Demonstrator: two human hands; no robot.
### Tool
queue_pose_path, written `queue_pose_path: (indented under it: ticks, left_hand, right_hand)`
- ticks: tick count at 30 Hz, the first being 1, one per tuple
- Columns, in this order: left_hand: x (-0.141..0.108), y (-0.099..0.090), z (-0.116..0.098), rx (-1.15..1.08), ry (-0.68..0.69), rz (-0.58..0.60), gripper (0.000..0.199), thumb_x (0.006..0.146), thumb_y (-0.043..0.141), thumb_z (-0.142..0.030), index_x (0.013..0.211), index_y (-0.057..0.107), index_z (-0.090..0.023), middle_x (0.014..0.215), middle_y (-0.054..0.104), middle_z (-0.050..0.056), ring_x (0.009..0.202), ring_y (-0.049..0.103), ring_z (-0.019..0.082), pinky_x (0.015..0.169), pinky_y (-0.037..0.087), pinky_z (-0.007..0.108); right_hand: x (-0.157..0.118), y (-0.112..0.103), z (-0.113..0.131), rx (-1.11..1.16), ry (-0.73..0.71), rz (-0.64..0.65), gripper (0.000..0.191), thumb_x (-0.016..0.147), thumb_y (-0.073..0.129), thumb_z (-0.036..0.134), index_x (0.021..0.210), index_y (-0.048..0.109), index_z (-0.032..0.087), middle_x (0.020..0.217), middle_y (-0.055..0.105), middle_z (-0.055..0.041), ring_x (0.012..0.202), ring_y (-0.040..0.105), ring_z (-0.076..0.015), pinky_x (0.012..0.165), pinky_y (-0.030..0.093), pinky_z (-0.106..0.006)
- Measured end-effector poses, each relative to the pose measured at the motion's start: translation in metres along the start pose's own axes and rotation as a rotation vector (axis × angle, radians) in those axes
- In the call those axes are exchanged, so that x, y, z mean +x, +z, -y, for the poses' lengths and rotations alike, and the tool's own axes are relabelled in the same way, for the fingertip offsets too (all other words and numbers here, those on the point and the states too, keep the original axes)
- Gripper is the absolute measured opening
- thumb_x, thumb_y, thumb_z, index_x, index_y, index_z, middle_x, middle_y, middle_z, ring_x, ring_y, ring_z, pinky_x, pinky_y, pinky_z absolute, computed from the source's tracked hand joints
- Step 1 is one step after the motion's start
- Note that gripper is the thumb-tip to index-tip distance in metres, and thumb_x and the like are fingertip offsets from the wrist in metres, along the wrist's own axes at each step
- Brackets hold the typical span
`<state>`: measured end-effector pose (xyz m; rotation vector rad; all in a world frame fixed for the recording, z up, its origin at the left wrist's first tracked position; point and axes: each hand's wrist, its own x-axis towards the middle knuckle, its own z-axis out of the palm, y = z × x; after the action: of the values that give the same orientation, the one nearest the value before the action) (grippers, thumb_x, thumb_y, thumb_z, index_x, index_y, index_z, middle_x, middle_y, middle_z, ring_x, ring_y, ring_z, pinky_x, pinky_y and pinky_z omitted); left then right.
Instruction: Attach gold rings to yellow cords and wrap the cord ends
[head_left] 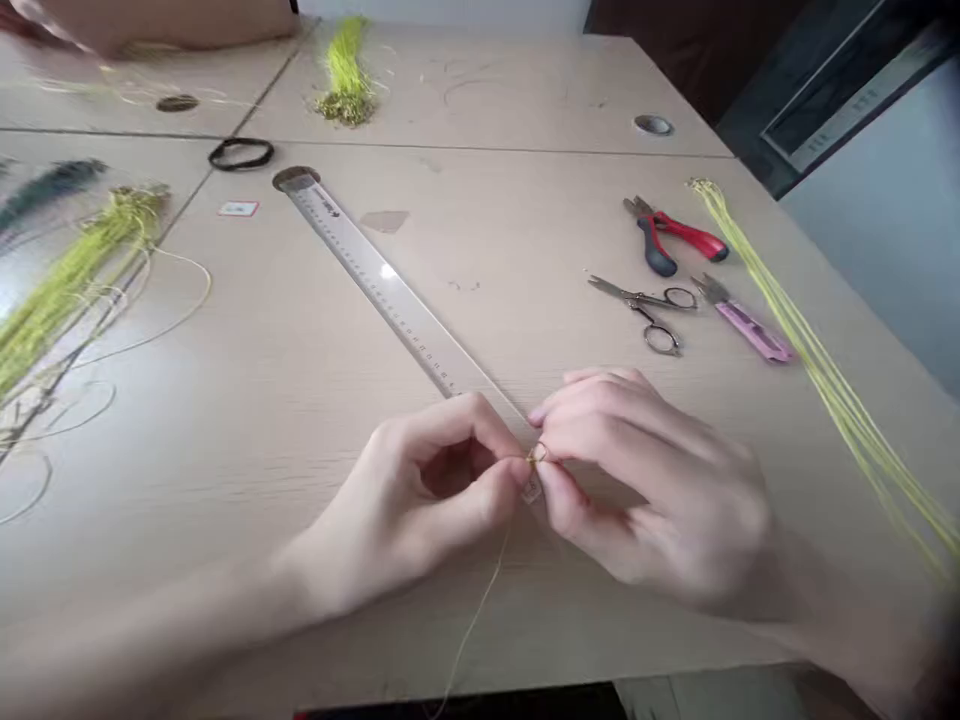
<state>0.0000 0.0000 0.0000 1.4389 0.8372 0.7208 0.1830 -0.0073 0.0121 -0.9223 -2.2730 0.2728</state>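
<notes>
My left hand (427, 500) pinches a thin yellow cord (480, 605) between thumb and forefinger. The cord's tail hangs below the fingers toward the table's front edge. My right hand (652, 480) meets it from the right, its thumb and forefinger closed on a small loop of the same cord (538, 453). Whether a knot lies under the fingertips is hidden. Beneath both hands runs a clear ruler (405, 300), slanting up to the far left.
On the right lie red-handled pliers (679, 238), scissors (641, 305), a pink-handled cutter (746, 322) and long yellow cords (810, 350). Yellow cord bundles (67, 270) (346, 75) lie left and at the back. A black ring (241, 154) and tape roll (652, 125) lie farther off.
</notes>
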Motion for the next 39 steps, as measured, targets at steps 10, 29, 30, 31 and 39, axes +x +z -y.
queue_pose_path:
  ticks: [10,29,30,31,39]
  left_hand:
    - [0.0026,-0.0021,-0.0027,-0.163,0.022,-0.03,0.017,0.087,0.053,-0.016,0.071,0.057,-0.015,0.064,0.053,-0.005,0.061,0.047,0.004,0.058,0.039,0.013]
    - [0.001,-0.0014,-0.0007,-0.072,-0.041,0.021,0.019,0.088,0.051,-0.028,0.072,0.053,-0.018,0.067,0.049,-0.003,0.062,0.043,0.01,0.055,0.035,0.023]
    - [0.0009,-0.0014,-0.0007,-0.068,-0.041,0.023,0.019,0.089,0.051,-0.029,0.073,0.053,-0.018,0.067,0.05,-0.003,0.063,0.043,0.01,0.056,0.035,0.024]
    - [0.0009,-0.0014,-0.0008,-0.063,-0.041,0.026,0.019,0.089,0.051,-0.029,0.073,0.053,-0.018,0.068,0.05,-0.003,0.063,0.044,0.01,0.056,0.036,0.024]
    - [0.0019,-0.0006,-0.0036,-0.004,-0.072,0.045,0.02,0.088,0.05,-0.031,0.073,0.053,-0.018,0.067,0.051,-0.001,0.063,0.046,0.012,0.053,0.035,0.024]
  right_hand:
    - [-0.0013,-0.0044,-0.0042,0.02,0.032,-0.038,0.01,0.082,0.06,0.009,0.091,0.06,0.014,0.087,0.064,-0.004,0.091,0.059,-0.0162,0.084,0.05,-0.035]
    - [-0.0052,-0.004,-0.0074,-0.02,-0.044,0.016,0.015,0.082,0.057,0.005,0.092,0.059,0.016,0.09,0.061,-0.005,0.093,0.057,-0.0177,0.092,0.044,-0.041]
    - [-0.0043,-0.004,-0.0072,-0.011,-0.04,0.023,0.014,0.083,0.057,0.005,0.09,0.059,0.017,0.089,0.061,-0.0049,0.092,0.057,-0.0173,0.092,0.045,-0.041]
    - [-0.0034,-0.0037,-0.0071,-0.006,-0.037,0.022,0.013,0.083,0.056,0.005,0.087,0.059,0.017,0.088,0.061,-0.0047,0.09,0.058,-0.0169,0.091,0.045,-0.04]
    - [-0.0027,-0.0021,-0.0056,-0.033,-0.035,0.022,0.008,0.082,0.057,0.008,0.08,0.057,0.015,0.084,0.059,-0.0052,0.087,0.058,-0.0169,0.086,0.047,-0.038]
